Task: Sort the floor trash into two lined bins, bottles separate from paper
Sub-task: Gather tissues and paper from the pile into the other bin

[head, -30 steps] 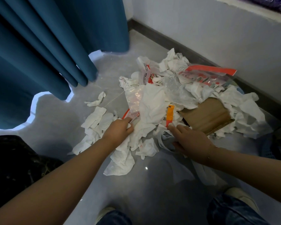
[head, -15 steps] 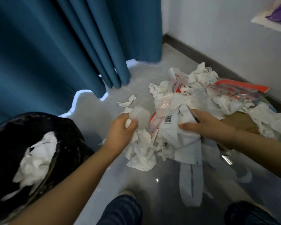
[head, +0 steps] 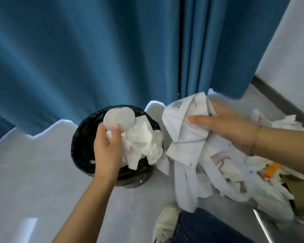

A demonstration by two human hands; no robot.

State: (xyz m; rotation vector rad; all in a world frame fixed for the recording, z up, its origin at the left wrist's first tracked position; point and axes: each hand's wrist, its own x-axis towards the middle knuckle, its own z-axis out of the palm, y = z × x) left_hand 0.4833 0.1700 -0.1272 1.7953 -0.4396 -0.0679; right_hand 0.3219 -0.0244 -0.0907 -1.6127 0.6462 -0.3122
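Your left hand (head: 107,148) grips crumpled white tissue (head: 142,142) plus round white pads (head: 118,118), held right over the black-lined bin (head: 82,137). Just right of the bin, your right hand (head: 230,127) clamps a wad of printed paper (head: 186,123) with a QR code, loose strips hanging down. Further right of the bin, the remaining paper pile (head: 270,186) sits on the floor. Blue curtain (head: 95,50) behind the bin.

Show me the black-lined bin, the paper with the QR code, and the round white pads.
black-lined bin (head: 81,142), head view, left side of the liner.
paper with the QR code (head: 182,123), head view, printed face below the code.
round white pads (head: 118,118), head view, flat face.
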